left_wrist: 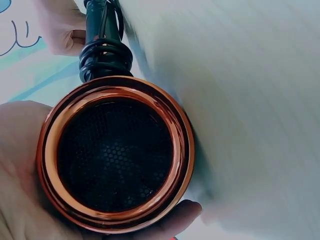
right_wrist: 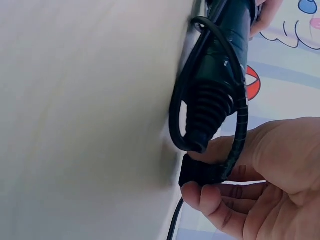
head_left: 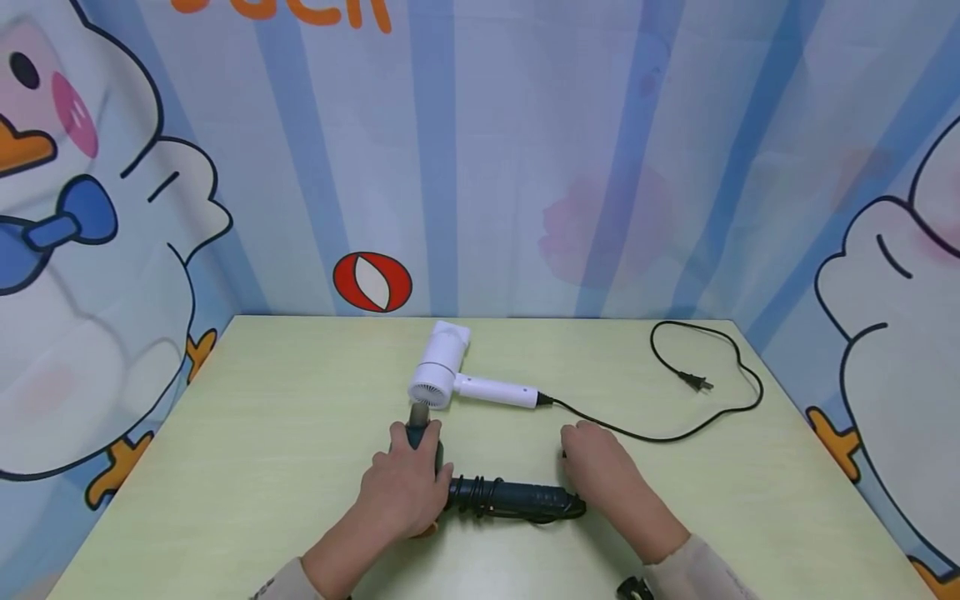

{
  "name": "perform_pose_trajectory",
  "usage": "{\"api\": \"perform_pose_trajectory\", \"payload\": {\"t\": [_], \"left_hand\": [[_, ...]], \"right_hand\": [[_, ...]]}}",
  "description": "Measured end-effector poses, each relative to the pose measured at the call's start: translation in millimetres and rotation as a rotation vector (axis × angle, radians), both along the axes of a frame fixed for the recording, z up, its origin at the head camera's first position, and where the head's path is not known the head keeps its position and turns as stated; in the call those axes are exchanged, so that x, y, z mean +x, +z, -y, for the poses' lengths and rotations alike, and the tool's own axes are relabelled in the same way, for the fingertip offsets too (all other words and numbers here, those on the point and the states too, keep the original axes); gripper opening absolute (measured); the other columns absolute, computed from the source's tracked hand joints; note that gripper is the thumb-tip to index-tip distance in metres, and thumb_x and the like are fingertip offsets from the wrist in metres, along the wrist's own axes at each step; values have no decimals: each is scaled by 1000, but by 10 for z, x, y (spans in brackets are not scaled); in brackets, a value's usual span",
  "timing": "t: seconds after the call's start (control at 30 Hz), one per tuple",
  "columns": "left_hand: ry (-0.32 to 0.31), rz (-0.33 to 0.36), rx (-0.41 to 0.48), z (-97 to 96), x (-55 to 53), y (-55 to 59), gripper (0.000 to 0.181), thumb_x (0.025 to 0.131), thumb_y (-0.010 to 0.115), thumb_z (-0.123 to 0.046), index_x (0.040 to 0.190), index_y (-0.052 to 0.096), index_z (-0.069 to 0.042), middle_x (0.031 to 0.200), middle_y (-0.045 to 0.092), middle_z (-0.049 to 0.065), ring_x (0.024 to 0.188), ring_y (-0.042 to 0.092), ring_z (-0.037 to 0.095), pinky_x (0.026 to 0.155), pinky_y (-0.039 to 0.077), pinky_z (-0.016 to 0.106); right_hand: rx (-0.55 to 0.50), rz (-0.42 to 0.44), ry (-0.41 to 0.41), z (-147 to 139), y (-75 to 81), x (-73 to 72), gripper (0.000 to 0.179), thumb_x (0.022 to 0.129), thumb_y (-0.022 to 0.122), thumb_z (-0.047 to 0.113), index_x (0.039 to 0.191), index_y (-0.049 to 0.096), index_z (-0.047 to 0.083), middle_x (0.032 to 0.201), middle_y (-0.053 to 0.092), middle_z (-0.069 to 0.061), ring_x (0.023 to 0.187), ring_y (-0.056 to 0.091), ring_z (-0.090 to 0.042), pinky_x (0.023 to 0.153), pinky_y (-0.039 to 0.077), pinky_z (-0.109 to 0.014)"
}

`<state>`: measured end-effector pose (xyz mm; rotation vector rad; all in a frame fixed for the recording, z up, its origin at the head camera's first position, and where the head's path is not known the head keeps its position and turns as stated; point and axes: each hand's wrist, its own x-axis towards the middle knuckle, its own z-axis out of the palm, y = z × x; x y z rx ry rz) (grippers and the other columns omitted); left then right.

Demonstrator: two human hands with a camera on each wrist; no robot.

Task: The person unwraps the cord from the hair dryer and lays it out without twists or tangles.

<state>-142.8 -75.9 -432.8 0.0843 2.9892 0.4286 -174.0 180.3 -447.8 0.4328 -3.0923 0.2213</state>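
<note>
A dark green hair dryer (head_left: 517, 498) lies low over the table, its cord (left_wrist: 105, 56) wound in several loops round the handle. My left hand (head_left: 405, 483) grips its barrel from above, and most of the barrel is hidden under the palm. A shiny copper ring (left_wrist: 182, 140) frames the mesh at the barrel's rear in the left wrist view. Off the end of the handle, my right hand (head_left: 603, 467) pinches a black plug-like piece (right_wrist: 200, 172) on the cord between thumb and fingers; its prongs are hidden. The ribbed cord sleeve (right_wrist: 210, 110) sits just above those fingertips.
Behind my hands lies a white hair dryer (head_left: 442, 358), handle to the right. Its black cord (head_left: 675, 436) curves across the right side of the table (head_left: 247, 417) and ends in a two-prong plug (head_left: 696, 381). A printed blue curtain (head_left: 510, 167) stands behind.
</note>
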Motion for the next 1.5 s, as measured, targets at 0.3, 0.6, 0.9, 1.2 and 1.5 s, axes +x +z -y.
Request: {"api": "perform_pose_trajectory", "payload": {"t": [0.3, 0.6, 0.9, 1.2, 1.5], "left_hand": [[-4, 25, 39, 33, -51, 2, 63, 98, 61, -40, 154, 40, -20, 138, 37, 32, 69, 56, 35, 53, 49, 46], [15, 37, 31, 62, -72, 15, 63, 99, 60, -40, 155, 39, -20, 139, 37, 32, 65, 56, 34, 52, 48, 44], [17, 34, 38, 91, -88, 15, 64, 99, 60, -40, 156, 39, -20, 140, 36, 32, 66, 55, 34, 52, 47, 43], [24, 13, 154, 166, -126, -25, 62, 98, 62, -35, 154, 41, -19, 137, 35, 33, 70, 55, 35, 56, 49, 43], [52, 2, 256, 238, -159, -61, 60, 96, 61, -29, 153, 42, -24, 137, 35, 31, 66, 55, 31, 53, 46, 36]], "right_hand": [[-182, 82, -63, -33, 178, 34, 23, 86, 73, 2, 109, 69, 3, 97, 64, -10, 87, 62, -22, 72, 53, -37], [-278, 194, -15, -201, 476, 148, 32, 82, 70, -5, 111, 67, 7, 92, 57, -4, 78, 52, -17, 65, 46, -33], [-210, 317, 148, -482, 564, 187, 26, 75, 86, 8, 78, 62, 15, 72, 54, 5, 68, 48, -15, 63, 42, -33], [42, 262, 231, -536, 441, 297, 27, 76, 84, -2, 81, 65, 17, 73, 60, 7, 70, 56, -13, 65, 48, -32], [368, -84, 328, -486, 204, 453, 23, 80, 74, -2, 66, 62, 12, 62, 52, 0, 61, 43, -18, 61, 39, -35]]}}
